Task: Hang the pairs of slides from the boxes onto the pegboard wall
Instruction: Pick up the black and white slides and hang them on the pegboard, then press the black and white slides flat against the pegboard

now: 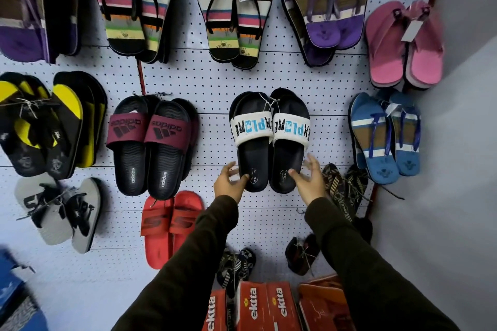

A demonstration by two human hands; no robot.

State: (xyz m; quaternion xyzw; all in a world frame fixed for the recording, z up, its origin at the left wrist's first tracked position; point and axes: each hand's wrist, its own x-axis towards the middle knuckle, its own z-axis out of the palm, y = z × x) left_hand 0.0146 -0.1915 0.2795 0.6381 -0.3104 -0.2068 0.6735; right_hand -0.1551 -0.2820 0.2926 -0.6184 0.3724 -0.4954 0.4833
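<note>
Reaching for the black slide pair (269, 140) hung at frame centre on the pegboard (209, 83). My left hand (230, 181) and right hand (309, 179) are spread, thumbs touching heels, nothing gripped. Next: close fingers (312, 162), lift pair clear.

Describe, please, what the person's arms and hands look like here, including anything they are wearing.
Both arms are covered by long, plain dark sleeves of a brownish-olive tone. The left sleeve and the right sleeve look alike, softly creased, with no visible print, and end at the wrists. The left hand and the right hand are bare: no gloves, rings or watch show.
</note>
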